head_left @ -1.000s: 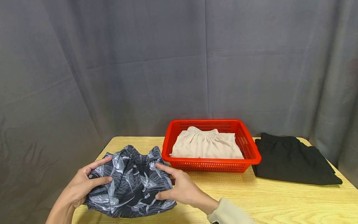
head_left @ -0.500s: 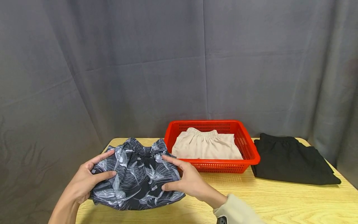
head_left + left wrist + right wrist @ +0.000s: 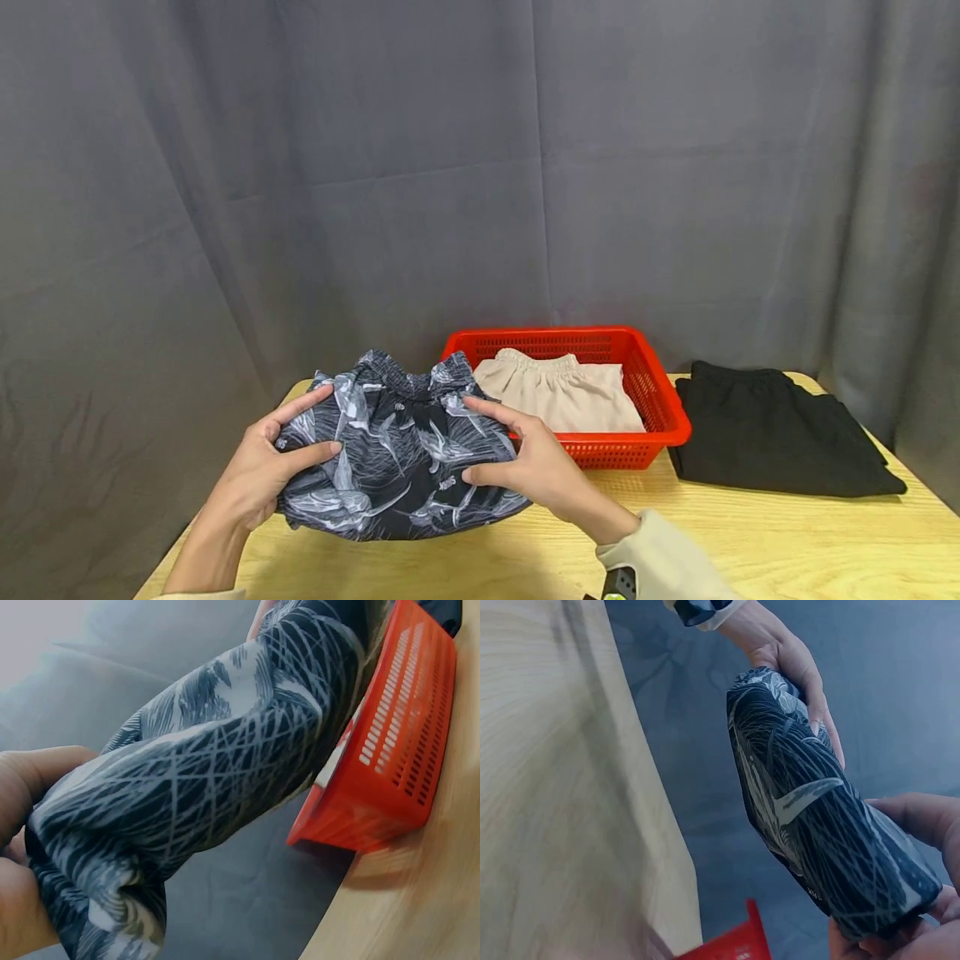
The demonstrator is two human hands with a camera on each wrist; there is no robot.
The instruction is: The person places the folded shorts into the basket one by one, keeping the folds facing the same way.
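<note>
The folded dark grey shorts with a pale leaf print (image 3: 397, 454) sit between both hands, lifted just clear of the pale wooden bench (image 3: 750, 542) at its near left, long axis running left to right. The left hand (image 3: 266, 467) grips the left end, thumb on top and fingers curled beneath; the right hand (image 3: 532, 471) grips the right end the same way. The red perforated plastic basket (image 3: 667, 408) holding folded beige shorts (image 3: 562, 400) lies just beyond and right of the bundle, nearer the right hand. Small pale lettering on the print is too small to read. Folded black shorts (image 3: 772, 429) lie far right
</note>
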